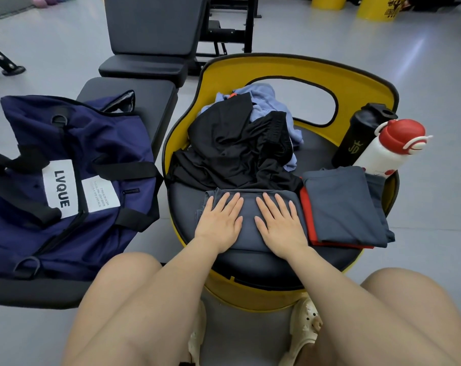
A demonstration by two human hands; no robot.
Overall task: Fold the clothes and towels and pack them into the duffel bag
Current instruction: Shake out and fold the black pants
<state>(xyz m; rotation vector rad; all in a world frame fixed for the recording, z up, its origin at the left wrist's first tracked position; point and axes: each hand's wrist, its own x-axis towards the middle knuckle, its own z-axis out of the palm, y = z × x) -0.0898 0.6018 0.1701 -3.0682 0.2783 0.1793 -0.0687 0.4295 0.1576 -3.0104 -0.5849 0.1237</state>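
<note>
Hands, left (218,223) and right (279,223), press flat on a folded grey garment (247,215); folded stack (342,207) sits at the seat's right edge; black pile (234,149) remains unfolded, duffel bag (65,180) unpacked.

The duffel bag (65,178) is lying left of the seat (316,151); the folded stack (342,207) is sitting right, the unfolded clothes (237,149) behind.
</note>
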